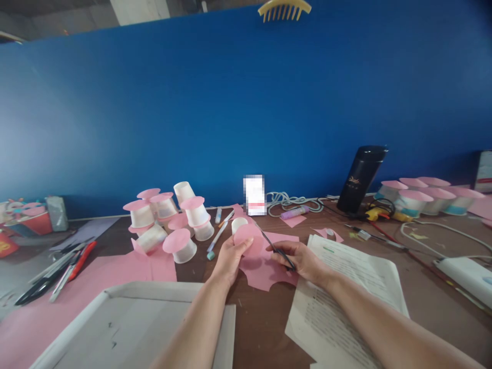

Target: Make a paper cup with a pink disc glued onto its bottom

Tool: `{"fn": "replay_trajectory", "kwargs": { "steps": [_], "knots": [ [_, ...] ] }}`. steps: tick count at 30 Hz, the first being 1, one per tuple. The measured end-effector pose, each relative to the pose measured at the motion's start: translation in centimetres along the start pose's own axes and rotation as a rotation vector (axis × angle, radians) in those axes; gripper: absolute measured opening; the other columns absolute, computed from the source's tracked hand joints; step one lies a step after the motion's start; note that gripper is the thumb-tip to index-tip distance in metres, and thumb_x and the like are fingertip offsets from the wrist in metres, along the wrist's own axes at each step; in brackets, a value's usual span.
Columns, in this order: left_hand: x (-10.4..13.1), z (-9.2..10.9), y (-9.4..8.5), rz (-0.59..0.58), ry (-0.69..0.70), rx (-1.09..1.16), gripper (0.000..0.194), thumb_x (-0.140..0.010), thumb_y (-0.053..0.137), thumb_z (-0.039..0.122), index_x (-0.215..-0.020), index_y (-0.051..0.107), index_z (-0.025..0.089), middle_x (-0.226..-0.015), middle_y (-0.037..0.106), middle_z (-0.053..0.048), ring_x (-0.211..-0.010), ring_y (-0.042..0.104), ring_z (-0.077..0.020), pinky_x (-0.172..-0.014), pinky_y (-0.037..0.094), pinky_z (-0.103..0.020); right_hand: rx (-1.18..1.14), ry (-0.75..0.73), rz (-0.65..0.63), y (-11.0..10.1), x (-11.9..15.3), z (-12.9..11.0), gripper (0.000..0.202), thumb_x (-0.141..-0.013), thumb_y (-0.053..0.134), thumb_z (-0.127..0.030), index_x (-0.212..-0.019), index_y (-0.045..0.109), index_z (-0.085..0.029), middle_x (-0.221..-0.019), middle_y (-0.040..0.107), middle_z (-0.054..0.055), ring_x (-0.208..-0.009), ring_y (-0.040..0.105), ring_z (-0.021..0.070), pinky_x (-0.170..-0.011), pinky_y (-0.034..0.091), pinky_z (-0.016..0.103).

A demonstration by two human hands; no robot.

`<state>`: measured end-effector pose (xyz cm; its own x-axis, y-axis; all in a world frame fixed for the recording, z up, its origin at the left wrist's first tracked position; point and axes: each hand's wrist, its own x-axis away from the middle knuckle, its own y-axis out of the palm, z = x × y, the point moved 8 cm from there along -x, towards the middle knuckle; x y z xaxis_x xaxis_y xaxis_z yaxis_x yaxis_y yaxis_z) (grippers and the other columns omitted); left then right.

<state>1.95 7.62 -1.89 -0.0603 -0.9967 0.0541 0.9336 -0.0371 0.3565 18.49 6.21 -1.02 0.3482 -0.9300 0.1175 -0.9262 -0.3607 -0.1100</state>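
Observation:
My left hand (229, 260) grips a small white paper cup (239, 224) with a pink paper disc (248, 238) against it. Just to its right, my right hand (302, 260) holds a thin dark pen (277, 249) whose tip points up toward the disc. Both hands rest over a cut sheet of pink paper (265, 269) on the brown table. A pile of white cups with pink discs on them (169, 223) lies to the left of my left hand.
A printed paper stack (346, 287) lies under my right forearm. A grey cardboard box (126, 323) sits at the front left. Scissors and pens (57, 274) lie far left. A black flask (361, 179), cables, a glue stick (294, 211) and more pink-topped cups (423, 195) stand at the back right.

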Motion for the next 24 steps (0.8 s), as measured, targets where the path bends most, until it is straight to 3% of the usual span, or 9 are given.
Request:
{"fn": "replay_trajectory", "kwargs": {
  "steps": [17,24],
  "knots": [
    [-0.01,-0.05,-0.02,-0.003,-0.014,0.038,0.054,-0.064,0.079,0.039,-0.109,0.067,0.01,-0.083,0.071,-0.011,-0.068,0.066,-0.0217,-0.063,0.051,-0.033,-0.027,0.027,0.017,-0.11,-0.1,0.32,0.059,-0.064,0.075,-0.055,-0.104,0.068,-0.012,-0.061,0.053,-0.002,-0.051,0.044,0.0074,-0.047,0.037,0.023],
    [0.03,0.04,-0.13,0.011,-0.018,0.048,0.05,-0.06,0.081,0.04,-0.098,0.069,0.01,-0.078,0.071,-0.01,-0.066,0.066,-0.021,-0.063,0.052,-0.032,-0.023,0.008,0.016,-0.13,-0.19,0.44,0.053,-0.066,0.074,-0.052,-0.101,0.069,-0.013,-0.059,0.052,-0.002,-0.051,0.044,0.0078,-0.047,0.038,0.023]
  ]
}}
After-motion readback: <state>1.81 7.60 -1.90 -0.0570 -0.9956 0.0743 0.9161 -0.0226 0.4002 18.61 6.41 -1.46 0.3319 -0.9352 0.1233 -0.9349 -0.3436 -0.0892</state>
